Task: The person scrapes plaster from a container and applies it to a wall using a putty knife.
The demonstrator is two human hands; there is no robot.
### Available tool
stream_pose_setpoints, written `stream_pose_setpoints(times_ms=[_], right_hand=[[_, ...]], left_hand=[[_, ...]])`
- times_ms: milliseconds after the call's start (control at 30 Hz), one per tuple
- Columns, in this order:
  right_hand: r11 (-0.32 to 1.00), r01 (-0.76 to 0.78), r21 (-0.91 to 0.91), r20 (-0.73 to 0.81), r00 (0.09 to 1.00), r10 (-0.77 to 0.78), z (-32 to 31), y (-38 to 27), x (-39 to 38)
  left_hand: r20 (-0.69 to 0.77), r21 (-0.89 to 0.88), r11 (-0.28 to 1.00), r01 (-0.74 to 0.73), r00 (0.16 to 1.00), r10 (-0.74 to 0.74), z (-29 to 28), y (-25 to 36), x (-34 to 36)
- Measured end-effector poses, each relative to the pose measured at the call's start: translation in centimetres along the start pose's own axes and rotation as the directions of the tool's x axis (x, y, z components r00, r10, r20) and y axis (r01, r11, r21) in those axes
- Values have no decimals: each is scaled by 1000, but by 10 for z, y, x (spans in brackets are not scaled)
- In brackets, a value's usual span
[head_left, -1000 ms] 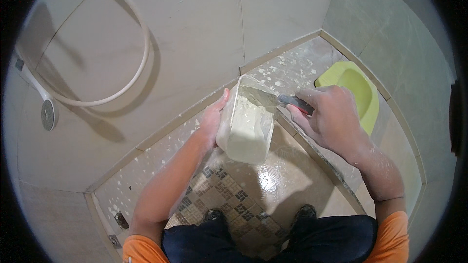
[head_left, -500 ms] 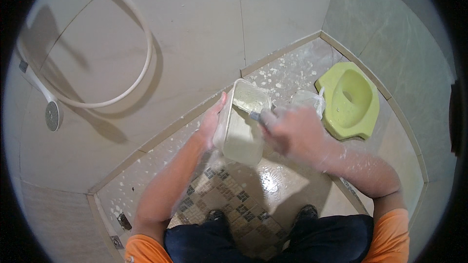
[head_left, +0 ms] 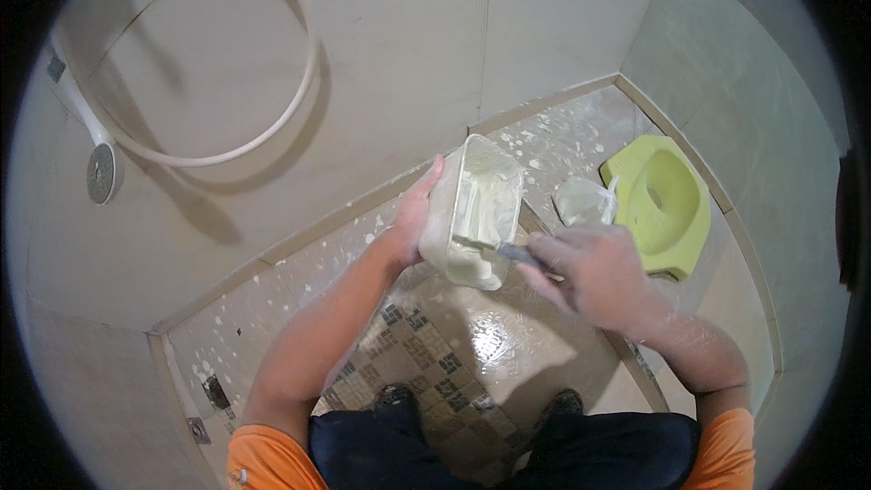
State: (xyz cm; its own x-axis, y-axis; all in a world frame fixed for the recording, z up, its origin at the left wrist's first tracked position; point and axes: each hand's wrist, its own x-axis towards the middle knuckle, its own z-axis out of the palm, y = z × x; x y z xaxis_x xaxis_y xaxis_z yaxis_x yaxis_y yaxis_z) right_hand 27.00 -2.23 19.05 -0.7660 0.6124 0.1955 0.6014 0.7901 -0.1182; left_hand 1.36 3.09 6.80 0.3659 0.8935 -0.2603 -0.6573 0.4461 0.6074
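My left hand (head_left: 419,220) grips a whitish rectangular plastic tub (head_left: 445,209) by its outer side, holding it tilted above the floor. Cream-coloured paste (head_left: 494,204) coats the tub's inner walls and bottom. A putty knife with a grey handle (head_left: 519,256) is in my right hand (head_left: 599,274), fingers closed around it. Its paste-smeared blade lies inside the near end of the tub. Pale residue covers both hands and my right forearm.
A lime-green squat toilet pan (head_left: 629,183) stands on the ledge at the right, beside a whitish plastic bag (head_left: 581,200). Paste spatters dot the ledge. At left hang a shower head (head_left: 102,172) and hose (head_left: 309,91). Below is wet floor with mosaic tiles (head_left: 399,345).
The putty knife has moved from the tub's far part to its near end, my right hand coming nearer and rightward. The whole view has shifted slightly.
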Motion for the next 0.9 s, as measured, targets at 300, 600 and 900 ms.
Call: stream_pose_setpoints(times_ms=[300, 600, 900], right_hand=[[955, -132, 265, -257, 945, 202, 5, 68, 12], [966, -82, 247, -336, 927, 165, 59, 83, -5], [876, -284, 390, -205, 901, 383, 74, 65, -23]], left_hand=[[154, -176, 984, 36, 988, -9, -13, 1, 5], [58, -123, 992, 39, 998, -32, -14, -13, 7], [49, -115, 992, 53, 998, -48, -7, -16, 6]])
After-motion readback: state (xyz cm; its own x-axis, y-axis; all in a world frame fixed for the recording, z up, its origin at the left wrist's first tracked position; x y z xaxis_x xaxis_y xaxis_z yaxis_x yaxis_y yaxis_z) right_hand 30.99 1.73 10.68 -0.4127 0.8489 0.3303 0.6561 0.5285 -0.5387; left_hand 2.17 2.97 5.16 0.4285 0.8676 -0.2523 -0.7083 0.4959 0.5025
